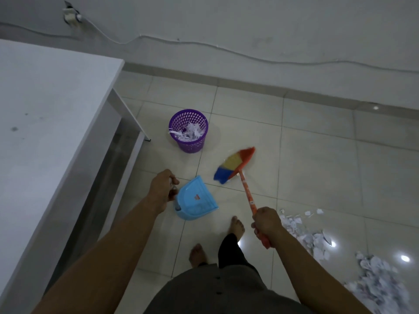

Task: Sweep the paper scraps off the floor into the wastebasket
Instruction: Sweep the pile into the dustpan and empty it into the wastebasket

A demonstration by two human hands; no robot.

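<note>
Gripping the blue dustpan (pixel 196 200) by its handle with the left hand (pixel 162 189), fingers curled round it, keeping it low and near the purple wastebasket (pixel 188 130) for a short carry. Clutching the orange broom (pixel 234 165) in a full fist with the right hand (pixel 267 224), bristles pointed forward, off the pile. Wastebasket partly filled. Plenty left to fetch, by the look: paper scraps (pixel 374 279) heaped on the floor (pixel 317 155) to the right, well apart from the wastebasket.

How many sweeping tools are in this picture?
2. A blue dustpan is held in the left hand near the white table; a multicoloured broom is gripped by the right hand, its bristles just right of the dustpan.
</note>
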